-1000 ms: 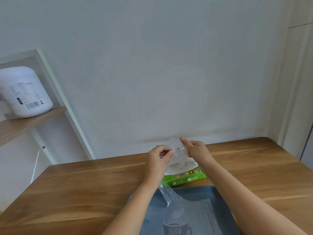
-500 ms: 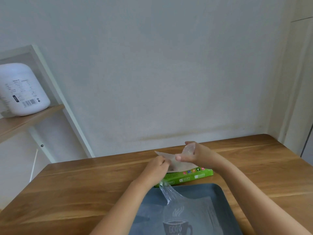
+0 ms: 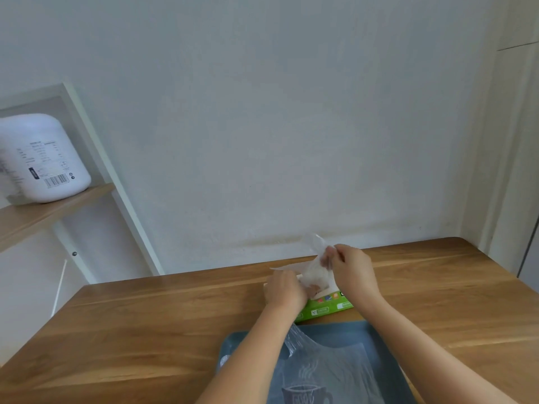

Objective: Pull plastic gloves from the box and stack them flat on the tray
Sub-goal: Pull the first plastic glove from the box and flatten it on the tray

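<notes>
Clear plastic, thin and clingy, is what the right hand [image 3: 354,269] has between its fingers [image 3: 331,253]: a glove [image 3: 315,269] pinched near its top and lifted above the green box [image 3: 323,309]. Its lower part is bunched and seems not yet free of the opening. The left hand [image 3: 284,291] sits on the left end of the box with its knuckles toward the camera. Its fingers are hidden, so I cannot tell whether they press flat or pinch something. The box lies on the desk [image 3: 145,316] just behind the blue-grey tray [image 3: 376,330]. A stack [image 3: 338,363] of gloves lies on the tray, with one corner of film standing up beside the left forearm.

The step in hand looks like drawing this one glove clear. To do it well, the left hand should bear down on the box so that it neither lifts nor slides. The right hand should pull slowly and straight up, since a sideways tug would probably drag a second glove out with it. Once the glove hangs free, a second pinch at the other edge would let it spread. It could then be lowered onto the stack from one edge across, pushing the air out. That raised corner is worth smoothing down first, or the next layer may fold over it.
</notes>
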`<action>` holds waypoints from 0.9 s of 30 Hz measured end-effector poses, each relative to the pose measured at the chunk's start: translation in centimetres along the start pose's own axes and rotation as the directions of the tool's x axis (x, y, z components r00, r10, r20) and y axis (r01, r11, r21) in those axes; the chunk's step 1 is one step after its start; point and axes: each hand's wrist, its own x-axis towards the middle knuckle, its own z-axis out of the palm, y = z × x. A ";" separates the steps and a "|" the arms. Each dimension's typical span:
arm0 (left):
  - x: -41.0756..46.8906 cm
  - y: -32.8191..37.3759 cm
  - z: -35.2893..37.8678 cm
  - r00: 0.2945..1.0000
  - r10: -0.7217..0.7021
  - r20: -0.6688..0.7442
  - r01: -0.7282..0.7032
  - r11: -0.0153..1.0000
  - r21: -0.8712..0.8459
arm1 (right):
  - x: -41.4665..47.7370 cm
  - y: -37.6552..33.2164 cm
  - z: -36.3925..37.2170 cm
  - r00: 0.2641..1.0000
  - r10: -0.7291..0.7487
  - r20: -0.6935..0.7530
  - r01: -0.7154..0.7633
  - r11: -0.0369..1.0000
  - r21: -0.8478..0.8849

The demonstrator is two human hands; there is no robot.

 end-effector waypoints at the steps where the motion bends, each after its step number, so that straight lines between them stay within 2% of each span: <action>1: 0.2 0.0 0.2 1.000 -0.013 -0.012 0.013 1.000 -0.002 | 0.1 -0.1 0.0 0.999 -0.017 -0.039 0.017 1.000 0.005; 3: 0.5 -0.2 0.4 0.998 -0.039 -0.055 0.036 0.998 -0.054 | 0.7 -0.2 -0.4 0.990 -0.033 -0.140 0.041 0.998 0.054; 5: 0.4 -0.3 0.4 0.994 -0.080 -0.075 0.076 0.995 -0.062 | 2.2 -0.7 -1.8 0.964 -0.040 -0.261 0.091 0.978 0.189; 7: 0.2 -0.2 0.2 0.993 -0.096 -0.068 0.094 0.995 -0.030 | 4.0 -1.8 -3.7 0.947 -0.084 -0.310 0.195 0.916 0.351; 8: 0.3 -0.2 0.0 0.995 -0.095 -0.040 0.094 0.995 -0.040 | 4.8 -2.5 -4.8 0.951 -0.121 -0.283 0.233 0.885 0.404; 10: 0.7 -0.3 -1.0 0.993 -0.092 0.068 0.097 0.992 -0.080 | 5.5 -3.8 -6.7 0.968 -0.216 -0.127 0.249 0.875 0.416; 13: 1.1 -0.6 -4.0 0.959 -0.109 0.261 0.147 0.980 -0.133 | 4.6 -5.8 -8.8 0.948 -0.286 0.136 0.258 0.947 0.193; 15: 0.7 -0.9 -6.3 0.949 -0.066 0.309 0.179 0.919 -0.352 | 3.2 -7.1 -9.7 0.923 -0.288 0.256 0.290 0.957 0.029; 18: -2.2 -1.6 -9.5 0.948 0.209 0.240 0.044 0.661 -0.749 | 0.7 -8.9 -10.0 0.890 -0.240 0.387 0.304 0.946 -0.112; 20: -5.0 -1.8 -11.2 0.898 0.390 0.203 -0.043 0.537 -0.843 | -0.6 -10.0 -9.7 0.872 -0.218 0.438 0.324 0.928 -0.184; 22: -7.6 -2.0 -12.6 0.856 0.487 0.177 -0.135 0.539 -0.832 | -1.7 -11.1 -9.5 0.861 -0.187 0.472 0.328 0.915 -0.235; 25: -10.9 -2.4 -13.5 0.784 0.594 0.181 -0.283 0.601 -0.748 | -3.6 -13.0 -9.4 0.858 -0.177 0.483 0.345 0.894 -0.286; 27: -12.7 -2.1 -13.4 0.816 0.566 0.116 -0.374 0.671 -0.640 | -4.9 -14.3 -9.3 0.854 -0.196 0.482 0.369 0.882 -0.294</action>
